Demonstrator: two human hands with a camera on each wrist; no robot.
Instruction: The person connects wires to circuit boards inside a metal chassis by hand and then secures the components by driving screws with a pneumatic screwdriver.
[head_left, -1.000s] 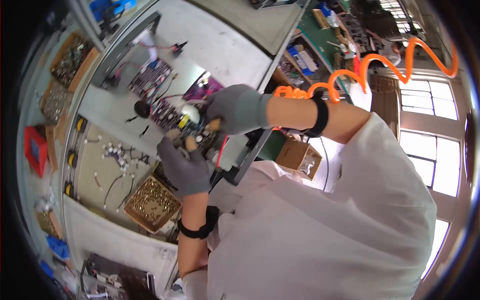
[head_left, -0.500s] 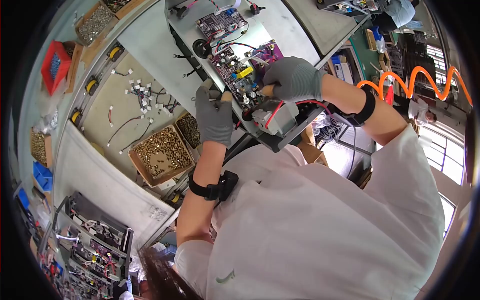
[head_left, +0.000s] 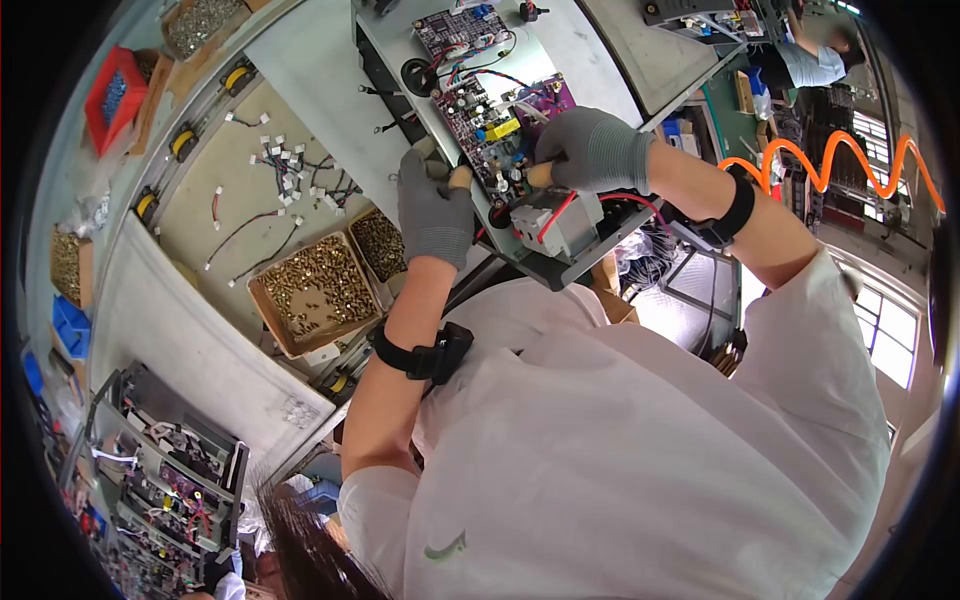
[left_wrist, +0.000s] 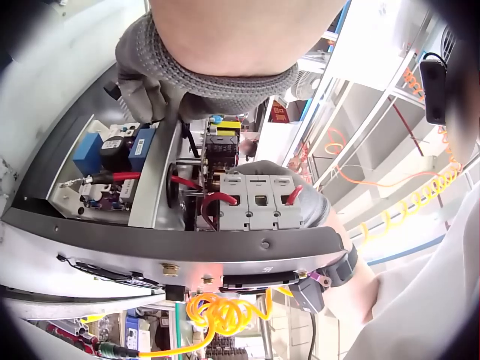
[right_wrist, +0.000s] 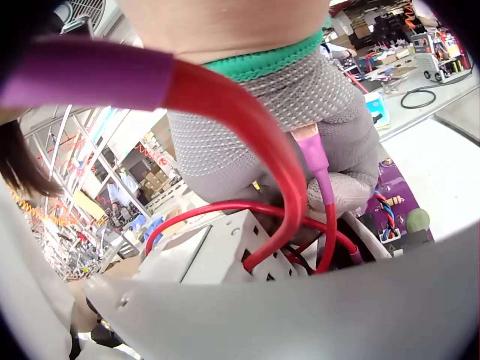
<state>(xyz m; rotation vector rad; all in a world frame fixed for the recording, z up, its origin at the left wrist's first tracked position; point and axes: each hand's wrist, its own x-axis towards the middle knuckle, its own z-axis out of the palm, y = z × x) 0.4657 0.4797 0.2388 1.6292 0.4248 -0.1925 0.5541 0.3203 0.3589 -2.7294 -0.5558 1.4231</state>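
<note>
An open metal chassis (head_left: 560, 270) holding circuit boards lies at the table's edge near the person's body. The gloved left hand (head_left: 435, 205) pinches the upright panel (left_wrist: 156, 176) along its side, with fingers and thumb on either face. Inside the chassis, the gloved right hand (head_left: 595, 150) reaches down with bent fingers beside the populated circuit board (head_left: 462, 110) and behind the grey terminal block (left_wrist: 259, 201). Its fingertips are mostly hidden; I cannot tell what they hold. A thick red cable (right_wrist: 277, 165) with a purple sleeve arches in front of that hand.
Left of the chassis stand cardboard boxes of brass screws (head_left: 315, 290), near loose white-plugged wires (head_left: 290, 170). A red bin (head_left: 115, 100) sits farther left. An orange coiled hose (head_left: 840, 160) hangs at the right. More chassis (head_left: 175, 470) are stacked at lower left.
The head view has swung, so the chassis and both hands appear higher and farther right than a second ago. Both hands remain at the chassis, with only slight finger movement.
</note>
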